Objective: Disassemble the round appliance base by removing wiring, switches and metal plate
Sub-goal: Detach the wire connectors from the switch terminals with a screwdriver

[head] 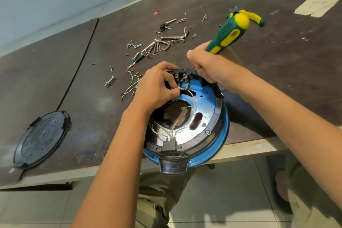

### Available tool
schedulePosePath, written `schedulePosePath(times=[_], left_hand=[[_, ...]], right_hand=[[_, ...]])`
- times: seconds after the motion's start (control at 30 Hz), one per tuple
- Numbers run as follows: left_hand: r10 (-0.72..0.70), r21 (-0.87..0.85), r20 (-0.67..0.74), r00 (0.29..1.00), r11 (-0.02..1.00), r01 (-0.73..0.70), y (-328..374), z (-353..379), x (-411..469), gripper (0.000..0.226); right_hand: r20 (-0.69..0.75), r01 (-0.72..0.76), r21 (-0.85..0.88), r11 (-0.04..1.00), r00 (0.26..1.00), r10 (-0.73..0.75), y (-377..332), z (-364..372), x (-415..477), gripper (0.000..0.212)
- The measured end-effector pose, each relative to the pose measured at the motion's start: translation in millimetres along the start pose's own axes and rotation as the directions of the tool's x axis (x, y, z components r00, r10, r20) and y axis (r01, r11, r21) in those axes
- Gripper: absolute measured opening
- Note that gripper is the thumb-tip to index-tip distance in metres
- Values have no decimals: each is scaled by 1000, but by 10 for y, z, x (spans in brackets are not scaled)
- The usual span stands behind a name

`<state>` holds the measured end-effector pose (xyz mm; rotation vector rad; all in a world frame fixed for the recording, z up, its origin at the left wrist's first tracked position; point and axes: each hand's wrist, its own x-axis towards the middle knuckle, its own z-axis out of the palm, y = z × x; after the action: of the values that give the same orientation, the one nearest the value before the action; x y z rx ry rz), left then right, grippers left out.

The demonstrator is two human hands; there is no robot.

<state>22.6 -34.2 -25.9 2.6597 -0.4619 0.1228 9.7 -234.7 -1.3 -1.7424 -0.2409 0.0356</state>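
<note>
My left hand (157,89) pinches a white wire (185,89) at its brass terminal, thumb against forefinger. My right hand (207,65) is wrapped round the screwdriver (227,37), whose tip sits just beyond that pinch on the switch block (177,72), at the far rim of the round appliance base (216,115). Best, I judge, to lever gently and pull straight off the tab, holding the terminal rather than the wire.

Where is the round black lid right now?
In the head view, the lid lies flat at the left of the table, near its front edge, apart from the appliance base.
</note>
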Motion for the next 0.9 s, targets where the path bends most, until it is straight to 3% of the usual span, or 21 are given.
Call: schedulePosePath(times=[0.1, 0.23, 0.37, 0.5, 0.9], left_hand=[[11, 7, -16, 1000, 1000, -11, -5, 15, 4, 12], [13, 5, -13, 1000, 1000, -13, 4, 14, 11, 12], [6, 2, -4, 1000, 1000, -6, 12, 1, 10, 12], [2, -19, 31, 1000, 1000, -2, 25, -24, 5, 13], [8, 18, 46, 999, 1000, -8, 38, -38, -9, 15]], right_hand=[[145, 247, -171, 954, 964, -224, -14, 12, -61, 49], [238, 338, -275, 900, 931, -277, -33, 19, -70, 56], [67, 211, -174, 962, 977, -203, -11, 73, -68, 48], [-63, -6, -103, 995, 998, 0, -10, 83, 5, 38], [-16, -213, 225, 951, 975, 222, -38, 17, 28, 38]])
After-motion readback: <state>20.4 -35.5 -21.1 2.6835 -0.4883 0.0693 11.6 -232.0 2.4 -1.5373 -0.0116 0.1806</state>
